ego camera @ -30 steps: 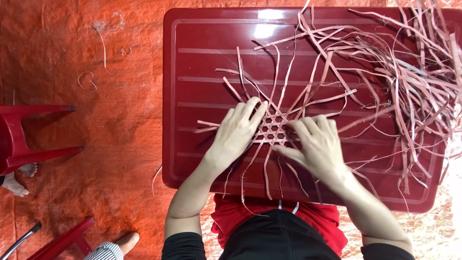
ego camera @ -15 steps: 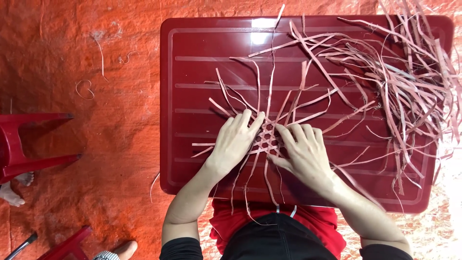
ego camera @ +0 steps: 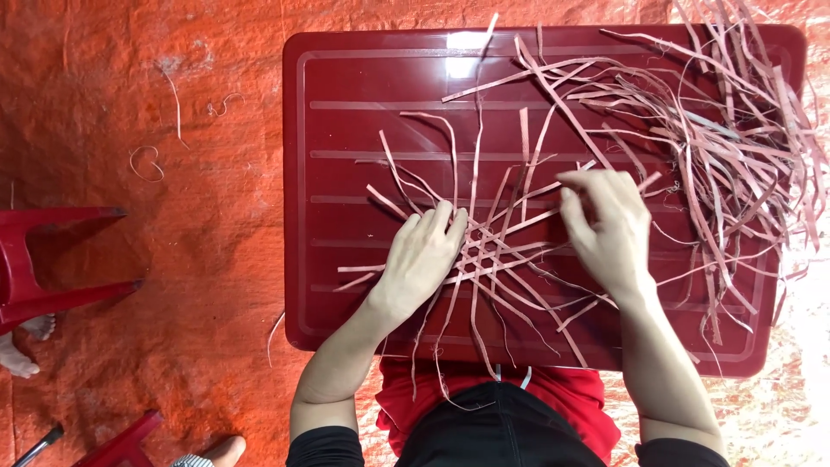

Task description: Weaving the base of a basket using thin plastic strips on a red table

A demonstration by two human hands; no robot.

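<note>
orange tarp (ego camera: pixel 130 86), red plastic stool (ego camera: pixel 43 259) at left, stray strip scraps (ego camera: pixel 147 163)

Left grip (ego camera: pixel 421 259) flat, right grip (ego camera: pixel 607 227) curled

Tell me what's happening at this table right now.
A person is weaving thin pinkish strips on a dark red plastic table. The left hand presses flat on the small woven patch. The right hand is lifted beside it, near the loose pile of strips on the table's right side.
</note>
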